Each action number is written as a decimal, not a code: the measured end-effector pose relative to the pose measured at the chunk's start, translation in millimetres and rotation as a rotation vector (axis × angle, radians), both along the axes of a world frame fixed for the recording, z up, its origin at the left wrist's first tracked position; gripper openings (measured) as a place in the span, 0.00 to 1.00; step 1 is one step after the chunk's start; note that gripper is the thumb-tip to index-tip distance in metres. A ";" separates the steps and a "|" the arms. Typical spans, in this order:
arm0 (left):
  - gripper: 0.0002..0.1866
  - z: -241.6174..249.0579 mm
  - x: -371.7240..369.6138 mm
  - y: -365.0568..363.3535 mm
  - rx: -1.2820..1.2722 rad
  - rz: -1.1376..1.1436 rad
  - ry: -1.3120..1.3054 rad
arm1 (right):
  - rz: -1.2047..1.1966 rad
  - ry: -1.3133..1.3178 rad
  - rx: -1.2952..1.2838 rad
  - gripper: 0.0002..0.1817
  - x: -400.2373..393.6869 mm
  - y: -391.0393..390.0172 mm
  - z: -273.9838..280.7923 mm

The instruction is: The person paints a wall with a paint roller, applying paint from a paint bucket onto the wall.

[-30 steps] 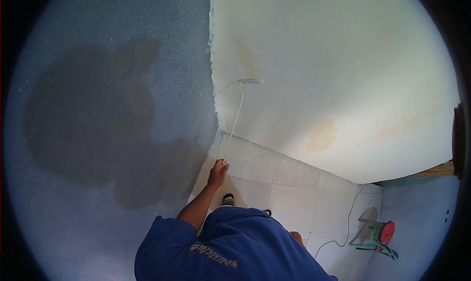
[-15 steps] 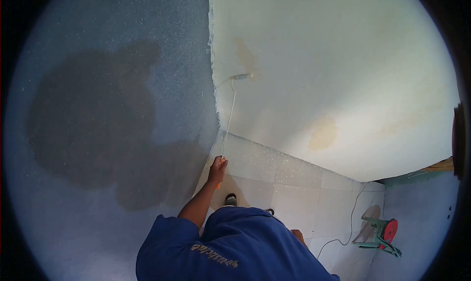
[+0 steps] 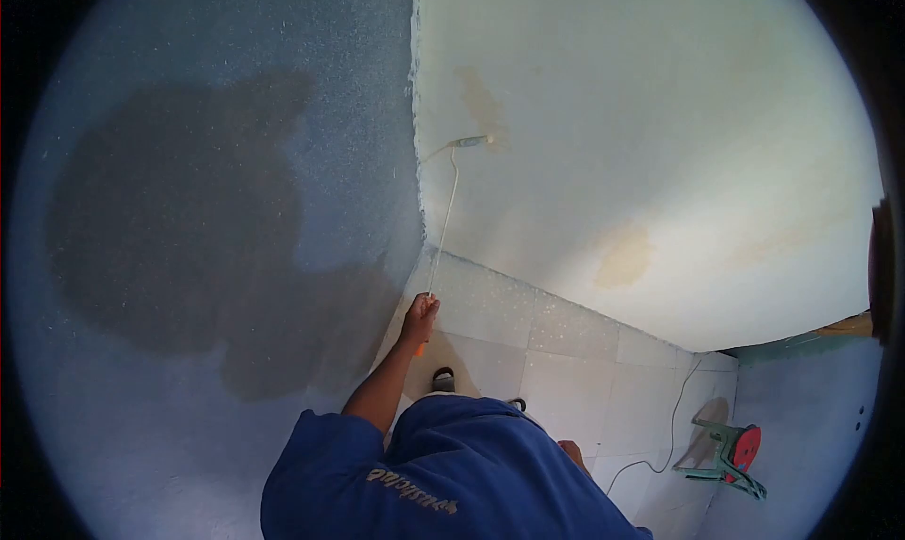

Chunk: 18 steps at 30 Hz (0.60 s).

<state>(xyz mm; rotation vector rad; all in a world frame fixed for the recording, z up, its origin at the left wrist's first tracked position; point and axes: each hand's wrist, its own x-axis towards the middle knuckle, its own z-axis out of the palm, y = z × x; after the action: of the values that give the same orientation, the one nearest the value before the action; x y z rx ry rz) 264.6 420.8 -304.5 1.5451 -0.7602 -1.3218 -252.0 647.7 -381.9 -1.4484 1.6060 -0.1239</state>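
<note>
My left hand [image 3: 420, 319] is closed around the orange handle of a paint roller [image 3: 443, 218]. Its long thin wire frame runs upward from my fist to a small roller head [image 3: 469, 142]. That head lies at the pale wall [image 3: 584, 88], close to the corner; whether it touches cannot be told. Just above and beside it is a tan patch [image 3: 483, 97] on the wall. My right hand [image 3: 570, 450] shows only in part beside my blue shirt, low at my side, and its fingers are hidden.
A dark blue-grey wall [image 3: 349, 116] with a large shadow stands at the left. White floor tiles [image 3: 566, 380] with paint specks lie below. A cable [image 3: 673, 417] crosses the floor towards a green and red plastic stool [image 3: 731, 455] at the right wall.
My left hand and the roller sit slightly higher in view, with the roller head a little further right. The whole view has shifted slightly too. The grip is the same.
</note>
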 end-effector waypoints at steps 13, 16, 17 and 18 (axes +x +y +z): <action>0.13 -14.3 -15.6 -0.7 -0.214 0.072 -0.004 | -0.306 -0.180 0.118 0.16 7.8 2.8 40.2; 0.13 -16.4 -17.9 -1.6 -0.178 0.053 0.088 | -0.323 -0.188 0.153 0.16 7.0 2.1 46.6; 0.13 -14.6 -19.7 -2.3 -0.181 0.053 0.086 | -0.327 -0.191 0.163 0.16 7.0 1.8 48.7; 0.13 -13.0 -22.9 -2.0 -0.155 0.060 0.096 | -0.331 -0.193 0.171 0.16 7.2 1.3 51.1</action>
<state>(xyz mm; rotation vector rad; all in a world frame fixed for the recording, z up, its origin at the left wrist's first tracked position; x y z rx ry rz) 241.6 418.8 -317.5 1.3621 -0.7334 -1.2537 -244.8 649.0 -330.8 -1.0015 1.6409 -0.2995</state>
